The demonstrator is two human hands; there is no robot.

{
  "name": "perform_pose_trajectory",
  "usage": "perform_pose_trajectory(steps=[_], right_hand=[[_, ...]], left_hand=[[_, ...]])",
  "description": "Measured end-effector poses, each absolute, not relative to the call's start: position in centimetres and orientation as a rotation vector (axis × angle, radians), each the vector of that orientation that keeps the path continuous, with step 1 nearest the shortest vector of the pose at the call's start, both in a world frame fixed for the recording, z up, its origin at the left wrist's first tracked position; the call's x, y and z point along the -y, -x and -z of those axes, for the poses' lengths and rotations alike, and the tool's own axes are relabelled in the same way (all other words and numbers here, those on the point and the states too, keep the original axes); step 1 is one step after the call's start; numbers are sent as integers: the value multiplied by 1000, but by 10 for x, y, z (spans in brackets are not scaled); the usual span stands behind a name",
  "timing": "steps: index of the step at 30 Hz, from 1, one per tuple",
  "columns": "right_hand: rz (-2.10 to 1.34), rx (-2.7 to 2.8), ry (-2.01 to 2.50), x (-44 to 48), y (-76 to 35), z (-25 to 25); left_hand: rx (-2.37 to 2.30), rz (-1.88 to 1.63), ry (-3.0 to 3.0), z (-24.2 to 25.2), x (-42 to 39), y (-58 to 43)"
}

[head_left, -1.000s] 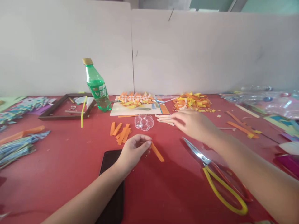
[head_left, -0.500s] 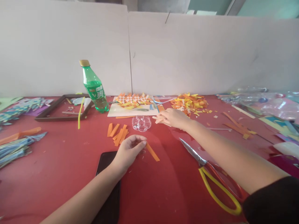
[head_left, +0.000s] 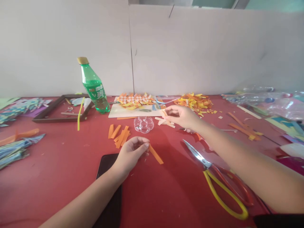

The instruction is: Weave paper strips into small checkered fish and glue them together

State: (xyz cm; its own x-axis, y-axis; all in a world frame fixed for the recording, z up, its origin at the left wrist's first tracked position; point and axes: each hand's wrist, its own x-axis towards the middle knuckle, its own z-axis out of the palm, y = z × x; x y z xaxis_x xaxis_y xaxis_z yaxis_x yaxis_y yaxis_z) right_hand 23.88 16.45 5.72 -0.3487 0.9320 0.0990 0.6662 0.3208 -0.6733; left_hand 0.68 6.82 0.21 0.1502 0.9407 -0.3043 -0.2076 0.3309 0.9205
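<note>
My left hand (head_left: 134, 153) pinches one end of an orange paper strip (head_left: 156, 154), which slants down to the right over the red table. My right hand (head_left: 181, 116) is closed on a small pale paper strip (head_left: 164, 112), just above a little pile of pale strips (head_left: 166, 122). Between and beyond the hands sits a clear flower-shaped tray (head_left: 143, 124) with tiny bits in it. Several short orange strips (head_left: 122, 136) lie left of my left hand. Farther back, a woven orange and white paper piece (head_left: 135, 100) rests on a white board (head_left: 116, 111).
Large scissors (head_left: 201, 160) with red and yellow handles lie under my right forearm. A black phone (head_left: 108, 163) is beneath my left forearm. A green bottle (head_left: 96, 90) stands beside a brown frame (head_left: 57, 120). Orange and yellow scraps (head_left: 194, 103) are heaped behind my right hand.
My right hand has lifted from the pale strips and moved slightly right, with a pale strip now between its fingers. My left hand still holds the orange strip in nearly the same place.
</note>
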Motion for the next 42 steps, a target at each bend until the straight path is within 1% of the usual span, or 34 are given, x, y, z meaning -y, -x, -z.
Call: perform_pose_trajectory(steps=[5,9,16,25,35,40,42], right_hand=[[-1089,2159,1290,-137,-232,-48],[-1239,2170,1316,-124,-230,-41],[-1232,2095,1470,-124,-229,-37],[-1238,2144,1522,-122,-234,-34],[-1213,2319,1404,-112,-235,-42],[-1255,2387,1314,-112,-228,-46],[-1195,2447,1293,-111,-225,-46]], left_hand=[[-1035,-1033,-793,-1,-69,-7],[-1021,-1065,-753,-2,-70,-7],[-1034,-1093,-700,-3,-72,-7],[-1030,-1100,-663,-7,-71,-7],[-988,-1132,-632,-5,-72,-6],[-952,-1170,-614,-5,-72,-6],[-940,-1204,-600,-5,-73,-5]])
